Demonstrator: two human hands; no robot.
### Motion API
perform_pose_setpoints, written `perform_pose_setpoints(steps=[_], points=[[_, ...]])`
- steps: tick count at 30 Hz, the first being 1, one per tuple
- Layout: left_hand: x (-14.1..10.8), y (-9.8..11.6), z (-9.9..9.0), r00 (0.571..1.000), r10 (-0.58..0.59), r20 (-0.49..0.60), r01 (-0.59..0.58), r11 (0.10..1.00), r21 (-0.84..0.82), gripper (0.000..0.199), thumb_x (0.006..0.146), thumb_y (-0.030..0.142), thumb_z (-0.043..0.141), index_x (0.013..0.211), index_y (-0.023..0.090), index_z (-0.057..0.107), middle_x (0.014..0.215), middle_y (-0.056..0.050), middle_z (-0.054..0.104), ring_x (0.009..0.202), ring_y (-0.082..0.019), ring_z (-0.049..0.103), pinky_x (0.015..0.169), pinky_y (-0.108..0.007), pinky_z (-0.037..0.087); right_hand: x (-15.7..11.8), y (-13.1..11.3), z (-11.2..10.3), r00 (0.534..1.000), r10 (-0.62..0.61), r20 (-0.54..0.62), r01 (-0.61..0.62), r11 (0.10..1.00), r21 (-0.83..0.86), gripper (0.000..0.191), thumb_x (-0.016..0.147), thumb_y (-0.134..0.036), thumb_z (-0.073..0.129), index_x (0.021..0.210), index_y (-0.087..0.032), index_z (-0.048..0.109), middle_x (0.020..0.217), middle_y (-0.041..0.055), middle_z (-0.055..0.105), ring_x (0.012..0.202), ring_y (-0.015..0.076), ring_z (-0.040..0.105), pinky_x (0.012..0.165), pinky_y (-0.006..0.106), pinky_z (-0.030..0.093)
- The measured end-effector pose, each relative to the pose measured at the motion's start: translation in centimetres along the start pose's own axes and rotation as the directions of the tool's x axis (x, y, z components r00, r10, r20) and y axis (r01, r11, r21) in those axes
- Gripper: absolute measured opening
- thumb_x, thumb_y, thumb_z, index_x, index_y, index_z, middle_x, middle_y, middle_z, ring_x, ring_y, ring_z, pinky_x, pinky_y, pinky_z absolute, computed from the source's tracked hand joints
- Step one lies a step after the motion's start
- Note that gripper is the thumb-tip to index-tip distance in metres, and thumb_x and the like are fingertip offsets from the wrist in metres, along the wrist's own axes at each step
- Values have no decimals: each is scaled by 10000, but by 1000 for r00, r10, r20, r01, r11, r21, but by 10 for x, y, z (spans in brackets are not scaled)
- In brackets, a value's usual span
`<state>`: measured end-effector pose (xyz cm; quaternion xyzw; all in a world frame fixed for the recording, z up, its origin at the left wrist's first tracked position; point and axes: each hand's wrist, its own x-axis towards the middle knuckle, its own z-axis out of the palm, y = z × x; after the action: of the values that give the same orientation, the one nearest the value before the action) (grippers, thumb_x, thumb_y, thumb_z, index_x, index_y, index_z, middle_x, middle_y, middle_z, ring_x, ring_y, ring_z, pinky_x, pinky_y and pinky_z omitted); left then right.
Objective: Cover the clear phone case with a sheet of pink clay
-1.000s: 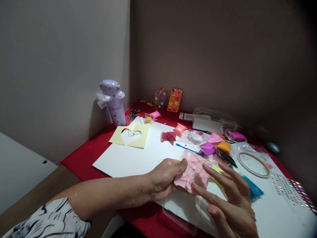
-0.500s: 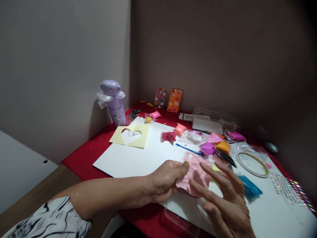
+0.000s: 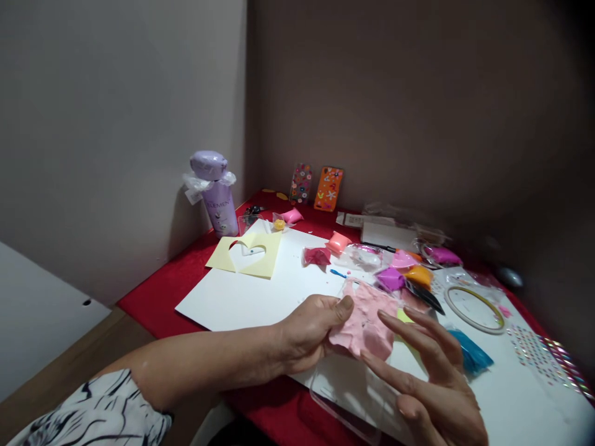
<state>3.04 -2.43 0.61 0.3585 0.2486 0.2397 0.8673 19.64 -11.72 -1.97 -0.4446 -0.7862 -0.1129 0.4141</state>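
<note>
A transparent phone case [image 3: 346, 418] is partly covered by a flattened, uneven layer of pink clay [image 3: 365, 319]. My left hand [image 3: 311, 334] grips the case by its left side, the thumb pressed on the clay. My right hand [image 3: 432, 378] has its fingers spread at the right side of the clay, two fingertips at or just over its edge. Whether they touch it I cannot tell. The lower end of the case is bare. Part of a blue tool [image 3: 338, 272] shows just beyond the case.
A yellow paper with a heart cutout [image 3: 264, 263] lies on white board [image 3: 209, 306]. Farther right are a purple clay packet [image 3: 390, 279], a blue packet [image 3: 471, 353], a ring [image 3: 474, 310] and gem stickers [image 3: 534, 350]. Behind stand a purple bottle [image 3: 220, 207] and an orange phone case [image 3: 329, 189].
The case and clay have risen slightly and now hide more of the blue tool. My right hand has shifted a little right and down, its fingers farther off the middle of the clay.
</note>
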Motion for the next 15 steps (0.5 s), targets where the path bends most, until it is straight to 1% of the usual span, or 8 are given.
perform_pose_setpoints(steps=[2, 5, 7, 9, 11, 15], points=[[0, -1, 0, 1000, -12, 10, 12, 1000, -4, 481, 630, 544, 748, 680, 95, 583, 602, -11, 517, 560, -109, 518, 650, -286, 434, -1, 0, 1, 1000, 15, -7, -16, 1000, -20, 358, 899, -391, 407, 1069, -247, 688, 1349, 113, 484, 1274, 342, 367, 989, 526, 321], [0, -2, 0, 999, -44, 19, 44, 999, -10, 498, 618, 547, 754, 716, 85, 597, 629, -31, 549, 571, -116, 545, 639, -273, 440, -1, 1, 4, 1000, 23, 13, -22, 997, -72, 350, 883, -370, 446, 1122, -235, 663, 1377, 125, 454, 1297, 365, 336, 996, 543, 309], [0, -3, 0, 998, -55, 22, 56, 998, -12, 496, 626, 543, 751, 717, 81, 597, 642, -41, 561, 580, -117, 555, 637, -264, 439, 0, 1, 6, 999, 26, 26, -23, 996, -82, 341, 870, -357, 473, 1139, -246, 652, 1404, 117, 425, 1312, 371, 319, 1008, 548, 300], [-1, -4, -1, 998, -54, 23, 55, 998, -13, 490, 635, 541, 746, 702, 81, 591, 631, -38, 556, 573, -114, 552, 634, -260, 434, 1, 1, 7, 999, 17, 32, -15, 997, -69, 333, 872, -355, 473, 1137, -259, 651, 1418, 107, 409, 1320, 363, 317, 1020, 548, 293], [-1, -4, -1, 998, -55, 34, 55, 998, -12, 488, 644, 542, 739, 691, 79, 591, 609, -28, 541, 566, -110, 542, 634, -260, 428, 2, 0, 7, 999, -3, 33, 4, 999, -53, 335, 883, -353, 453, 1126, -248, 658, 1414, 118, 412, 1316, 359, 328, 1026, 551, 286], [0, -4, -2, 998, -42, 41, 43, 999, -9, 495, 636, 539, 746, 707, 73, 596, 622, -22, 527, 576, -99, 526, 617, -245, 413, 2, -4, 6, 998, -36, 47, 39, 998, -54, 364, 888, -395, 433, 1097, -224, 676, 1390, 147, 433, 1314, 390, 314, 997, 558, 299]])
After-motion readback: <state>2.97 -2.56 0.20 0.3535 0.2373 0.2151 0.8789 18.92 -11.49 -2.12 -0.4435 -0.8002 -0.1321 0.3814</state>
